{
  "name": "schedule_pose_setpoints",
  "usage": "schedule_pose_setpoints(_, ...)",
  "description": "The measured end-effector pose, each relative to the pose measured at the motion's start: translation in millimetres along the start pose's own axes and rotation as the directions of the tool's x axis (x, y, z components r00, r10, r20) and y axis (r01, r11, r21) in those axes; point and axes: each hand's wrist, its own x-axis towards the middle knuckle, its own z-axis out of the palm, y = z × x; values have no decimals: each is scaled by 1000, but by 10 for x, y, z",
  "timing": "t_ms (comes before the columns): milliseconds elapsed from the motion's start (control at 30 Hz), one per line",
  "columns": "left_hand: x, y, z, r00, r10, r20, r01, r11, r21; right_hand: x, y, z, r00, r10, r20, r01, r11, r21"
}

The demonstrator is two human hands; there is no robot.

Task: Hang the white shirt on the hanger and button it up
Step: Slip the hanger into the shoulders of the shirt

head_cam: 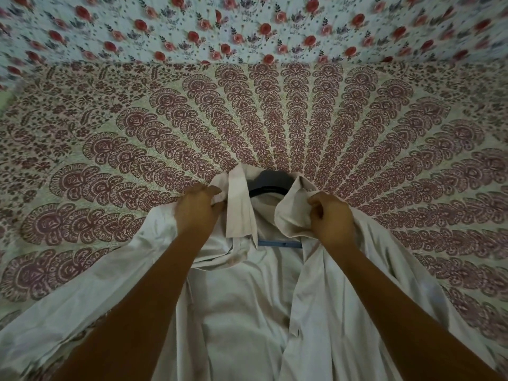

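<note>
Cloth of the white shirt (247, 312), lying open on the bed (275, 119) over the hanger (270, 181), seems light and limp; my left hand (196, 213) and right hand (331, 218) each close their grip on a collar side, probably the firmest hold.

Background: two printed fabrics, nothing else.
Bedsheet (275, 111) with maroon paisley/feather print fanning out in arcs on a cream ground fills most of the view. Behind it, along the top, a pale cloth (247, 26) with red roses and small dark leaves.
</note>
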Motion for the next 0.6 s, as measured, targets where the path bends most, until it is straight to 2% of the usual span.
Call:
schedule_pose_setpoints(67,-46,-118,-42,993,116,15,-114,988,-101,-67,-3,-38,995,-72,75,67,996,63)
schedule_pose_setpoints(167,-136,-204,-147,961,259,92,-251,964,-90,-157,55,44,958,-139,252,137,990,27)
schedule_pose_setpoints(200,-155,-193,-183,949,268,166,-267,963,-32,-187,69,84,946,-124,300,131,991,-5)
schedule_pose_setpoints(267,-175,-83,-250,920,232,315,-312,921,235,-245,77,120,943,-101,317,109,994,-9)
schedule_pose_setpoints(333,-206,22,-316,933,210,294,-313,875,370,-297,72,83,959,-107,261,104,994,23)
schedule_pose_setpoints(400,-250,60,-401,970,187,154,-227,924,308,-350,103,-15,983,-165,82,173,980,-102)
schedule_pose_setpoints(433,-276,38,-431,986,153,73,-166,959,232,-375,133,-76,984,-171,-39,161,969,-190)
schedule_pose_setpoints(500,-321,-37,-479,997,74,12,-75,986,151,-405,188,-168,977,-63,-203,6,963,-268)
schedule_pose_setpoints(600,-400,-121,-444,985,2,173,-25,991,128,-443,280,-229,960,190,-204,-243,929,-278)
